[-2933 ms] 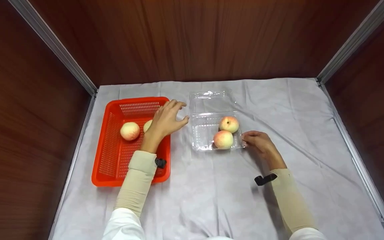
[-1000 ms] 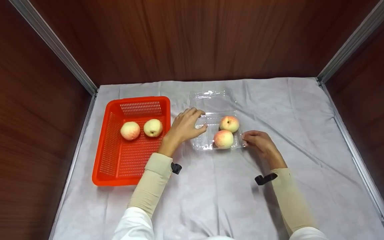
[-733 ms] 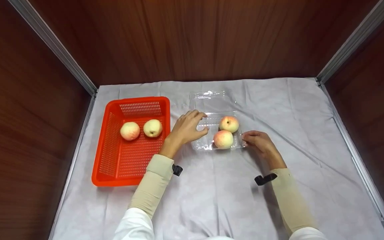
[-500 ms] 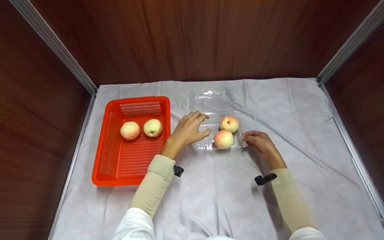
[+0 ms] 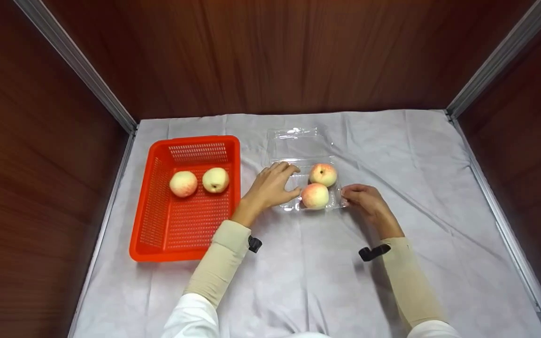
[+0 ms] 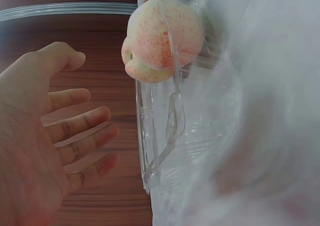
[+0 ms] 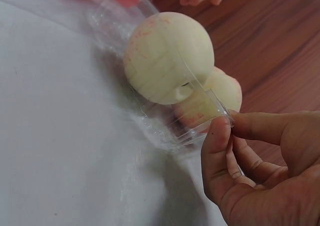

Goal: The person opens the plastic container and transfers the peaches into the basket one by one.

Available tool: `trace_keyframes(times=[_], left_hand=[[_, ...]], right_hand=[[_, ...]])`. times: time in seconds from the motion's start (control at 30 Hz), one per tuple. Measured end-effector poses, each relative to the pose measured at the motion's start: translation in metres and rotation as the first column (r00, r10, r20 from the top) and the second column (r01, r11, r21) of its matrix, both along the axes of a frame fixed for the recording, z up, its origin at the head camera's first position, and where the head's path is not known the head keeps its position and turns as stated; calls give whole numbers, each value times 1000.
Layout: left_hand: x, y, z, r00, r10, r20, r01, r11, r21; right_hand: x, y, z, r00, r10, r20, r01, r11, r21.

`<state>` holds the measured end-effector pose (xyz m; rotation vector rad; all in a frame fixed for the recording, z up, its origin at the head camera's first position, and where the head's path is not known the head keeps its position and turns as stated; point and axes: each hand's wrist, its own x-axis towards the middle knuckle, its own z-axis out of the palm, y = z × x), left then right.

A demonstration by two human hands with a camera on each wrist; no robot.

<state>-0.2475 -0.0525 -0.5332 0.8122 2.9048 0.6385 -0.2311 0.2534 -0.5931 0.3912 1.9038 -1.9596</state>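
A clear plastic clamshell box (image 5: 290, 204) lies with its lid (image 5: 294, 144) folded back, away from me. Two peaches sit in the box's right half, a nearer peach (image 5: 315, 195) and a farther peach (image 5: 323, 174). My right hand (image 5: 367, 203) pinches the box's near right rim between thumb and finger, seen closely in the right wrist view. Over the box's left half hovers my left hand (image 5: 273, 185), fingers spread and holding nothing. In the left wrist view the left fingers (image 6: 82, 123) stand apart from the box wall, and the palm is bare.
To the left stands a red plastic basket (image 5: 139, 234) with two more peaches, a pinkish peach (image 5: 183, 184) and a pale peach (image 5: 215, 180). A grey cloth (image 5: 327, 277) covers the table. Brown wood-grain panels (image 5: 270, 56) enclose the back and sides.
My left hand has moved right from above the basket's edge to over the box's left half, close to the peaches there. My right hand keeps its pinch on the rim; the peaches stay put.
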Motion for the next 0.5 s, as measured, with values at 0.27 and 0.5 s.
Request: trace_keyframes(times=[0.27,0.5], left_hand=[[3,9,-6,1000,-19,-24,19,1000,-5],[6,18,-11,999,-47,-23,47,999,-19]], right_hand=[[1,-1,-1,1000,-9,-29,8,1000,-20],[0,0,-2,999,-9,-31,8,1000,-15]])
